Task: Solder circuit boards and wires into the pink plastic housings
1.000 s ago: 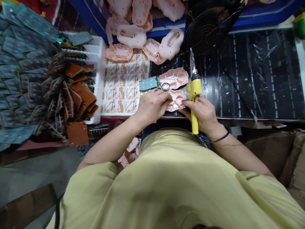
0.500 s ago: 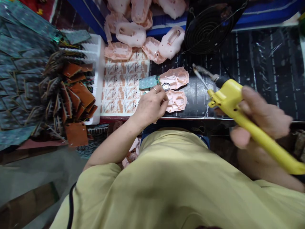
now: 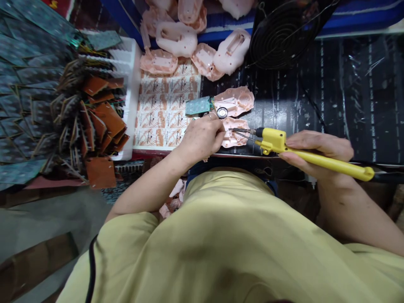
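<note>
My right hand (image 3: 318,149) is wrapped round a yellow soldering iron (image 3: 331,163) with a solder-feed tube beside its tip. The tip reaches over the nearer pink plastic shell half (image 3: 235,139). My left hand (image 3: 203,136), a ring on one finger, is closed at that shell's left end; what its fingertips pinch is hidden. Just behind lies a second pink shell half (image 3: 241,101), open side up. A small round speaker (image 3: 222,112) sits at its lower left edge. Wires join a green circuit board (image 3: 198,106) to this group.
A white foam tray (image 3: 134,84) at left is packed with green and orange circuit boards (image 3: 101,172). More pink shells (image 3: 176,40) are piled at the back, beside a black fan (image 3: 282,38). Printed sheets (image 3: 158,130) lie on the black bench top (image 3: 353,105).
My right hand has swung the soldering iron left and levelled it, bringing its tip over the nearer shell half. My left hand stays nearly in place. The whole view has shifted slightly.
</note>
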### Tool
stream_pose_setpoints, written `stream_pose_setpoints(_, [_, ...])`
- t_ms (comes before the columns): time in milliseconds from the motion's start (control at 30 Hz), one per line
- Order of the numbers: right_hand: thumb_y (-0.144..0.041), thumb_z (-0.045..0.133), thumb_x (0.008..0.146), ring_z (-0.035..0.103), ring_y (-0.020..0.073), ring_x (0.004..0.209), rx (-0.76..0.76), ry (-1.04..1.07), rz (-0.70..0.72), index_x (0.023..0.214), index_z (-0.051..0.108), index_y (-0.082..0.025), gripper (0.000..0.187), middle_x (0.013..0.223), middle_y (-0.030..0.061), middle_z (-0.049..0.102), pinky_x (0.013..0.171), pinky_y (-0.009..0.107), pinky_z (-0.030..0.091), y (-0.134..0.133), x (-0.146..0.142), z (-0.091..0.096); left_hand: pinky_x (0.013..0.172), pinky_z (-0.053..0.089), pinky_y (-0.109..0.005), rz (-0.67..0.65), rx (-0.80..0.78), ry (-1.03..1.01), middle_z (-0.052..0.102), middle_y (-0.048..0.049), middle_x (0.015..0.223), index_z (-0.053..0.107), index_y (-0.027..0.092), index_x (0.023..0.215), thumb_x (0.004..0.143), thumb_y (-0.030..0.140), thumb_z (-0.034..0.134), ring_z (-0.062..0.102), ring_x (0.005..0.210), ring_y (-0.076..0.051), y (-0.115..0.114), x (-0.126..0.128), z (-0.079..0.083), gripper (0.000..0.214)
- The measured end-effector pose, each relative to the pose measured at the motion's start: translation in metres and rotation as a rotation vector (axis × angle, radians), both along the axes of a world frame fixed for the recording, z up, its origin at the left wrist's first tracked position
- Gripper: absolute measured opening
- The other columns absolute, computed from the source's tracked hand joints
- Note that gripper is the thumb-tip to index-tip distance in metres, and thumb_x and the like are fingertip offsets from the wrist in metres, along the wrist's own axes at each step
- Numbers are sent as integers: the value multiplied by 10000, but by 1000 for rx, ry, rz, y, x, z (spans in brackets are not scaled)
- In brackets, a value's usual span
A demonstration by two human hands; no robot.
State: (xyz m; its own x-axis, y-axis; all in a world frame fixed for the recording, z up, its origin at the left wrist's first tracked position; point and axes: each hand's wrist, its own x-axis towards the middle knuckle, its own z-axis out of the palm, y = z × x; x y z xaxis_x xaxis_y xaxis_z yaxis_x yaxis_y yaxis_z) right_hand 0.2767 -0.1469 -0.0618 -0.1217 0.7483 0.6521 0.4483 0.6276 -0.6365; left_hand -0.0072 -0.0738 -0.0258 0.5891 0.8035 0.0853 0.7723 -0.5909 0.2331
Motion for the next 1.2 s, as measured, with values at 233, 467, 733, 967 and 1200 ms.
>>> stream_pose_setpoints(233, [-337, 926, 740, 718, 152, 556, 103, -75, 180, 788, 735, -254, 214, 677, 0, 757, 495, 220, 589, 11, 5, 14, 743, 533, -363, 2, -3, 41, 740, -111, 885, 744, 135, 819, 887, 204, 545, 714, 855, -265, 1, 2, 0, 222])
stream_pose_setpoints(467, [-236, 912, 738, 728, 167, 589, 193, -34, 103, 825, 721, -234, 210, 705, 21, 762, 479, 230, 585, 7, 14, 21, 745, 541, -359, 8, 5, 28, 733, -107, 861, 750, 135, 822, 885, 216, 540, 706, 847, -256, 1, 1, 1, 234])
stream_pose_setpoints(733, [-270, 918, 733, 748, 179, 609, 191, -50, 0, 942, 767, -238, 259, 747, 28, 781, 521, 226, 617, 1, 6, 13, 746, 536, -352, -12, 17, 31, 726, -105, 889, 742, 135, 833, 902, 211, 513, 703, 856, -250, -2, 2, -2, 251])
stream_pose_setpoints(967, [-369, 949, 690, 791, 223, 738, 27, -22, -237, 1365, 682, -301, 730, 1088, 83, 808, 634, 272, 667, -16, 19, -6, 902, 552, -371, 163, 104, -147, 712, -99, 1162, 727, 198, 1109, 952, 341, 589, 674, 943, -225, 2, -24, 28, 253])
stream_pose_setpoints(1200, [-329, 937, 698, 776, 218, 670, 140, -76, -248, 1332, 712, -313, 673, 947, 50, 820, 546, 252, 627, -12, 22, -8, 820, 540, -369, 214, 50, -94, 721, -57, 845, 790, 221, 954, 943, 399, 596, 640, 786, -208, 23, -51, 10, 264])
